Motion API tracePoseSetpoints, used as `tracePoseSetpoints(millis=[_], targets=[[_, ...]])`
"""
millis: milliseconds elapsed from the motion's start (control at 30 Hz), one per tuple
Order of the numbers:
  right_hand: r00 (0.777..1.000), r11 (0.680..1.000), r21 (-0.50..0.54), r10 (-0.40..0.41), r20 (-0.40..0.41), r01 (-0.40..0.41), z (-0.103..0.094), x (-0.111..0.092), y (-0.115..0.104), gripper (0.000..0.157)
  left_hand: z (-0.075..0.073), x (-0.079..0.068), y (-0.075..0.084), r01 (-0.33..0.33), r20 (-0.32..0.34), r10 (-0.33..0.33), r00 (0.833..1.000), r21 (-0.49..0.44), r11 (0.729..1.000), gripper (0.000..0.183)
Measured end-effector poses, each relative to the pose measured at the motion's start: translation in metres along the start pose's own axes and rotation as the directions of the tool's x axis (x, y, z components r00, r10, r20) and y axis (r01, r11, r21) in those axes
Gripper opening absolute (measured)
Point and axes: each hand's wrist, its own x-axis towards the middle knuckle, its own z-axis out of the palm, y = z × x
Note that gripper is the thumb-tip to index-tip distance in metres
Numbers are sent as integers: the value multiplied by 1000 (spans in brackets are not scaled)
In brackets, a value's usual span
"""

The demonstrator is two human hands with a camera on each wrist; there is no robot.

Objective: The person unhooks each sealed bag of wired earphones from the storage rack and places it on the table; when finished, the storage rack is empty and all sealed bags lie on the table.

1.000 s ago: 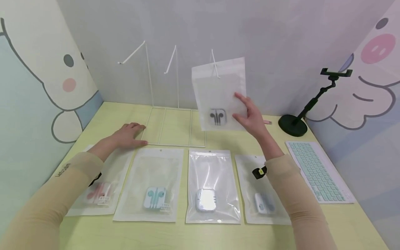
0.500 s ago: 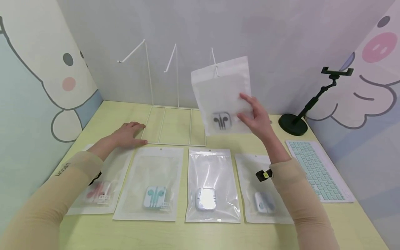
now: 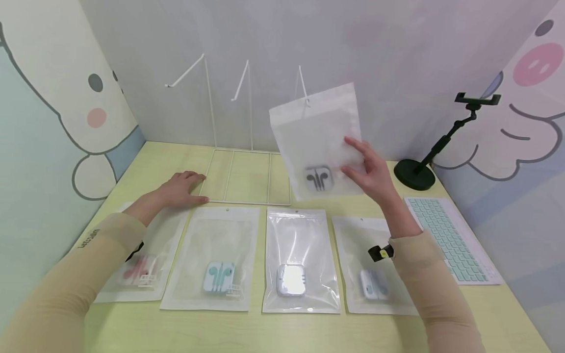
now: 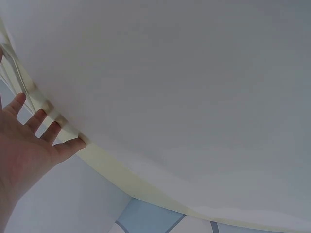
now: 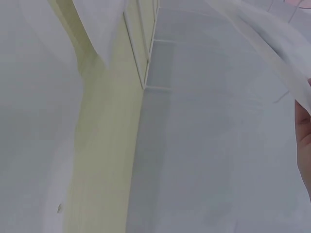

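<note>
My right hand (image 3: 372,171) pinches the right edge of a white zip pouch (image 3: 320,130), thumb in front. Inside the pouch show dark earphones in a case (image 3: 319,178). The pouch tilts, and its top hole is right at the tip of the rightmost hook (image 3: 303,81) of a white wire rack (image 3: 247,202). My left hand (image 3: 181,190) rests on the table with fingers spread at the rack's left side, the thumb at its front corner. In the left wrist view its fingertips (image 4: 80,141) press on the tabletop. The right wrist view catches part of the right hand (image 5: 303,141) beside the pouch.
Several pouches lie in a row in front: one with pink earphones (image 3: 137,269), one with teal earphones (image 3: 219,277), a glossy one (image 3: 295,235) and a far-right one (image 3: 359,250). A keyboard (image 3: 450,240) and a black phone stand (image 3: 415,174) are at the right. Two other hooks (image 3: 240,81) hold nothing.
My right hand has drawn the pouch rightward and down, toward me, so its top has slid along the hook to the tip. My left hand has stayed in place.
</note>
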Motion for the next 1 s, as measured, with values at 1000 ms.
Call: tracePoseSetpoints(millis=[1000], targets=[[991, 972, 205, -100, -93, 117, -28, -26, -10, 62, 0, 0, -1, -3, 6, 3, 1000, -6, 1000, 82]])
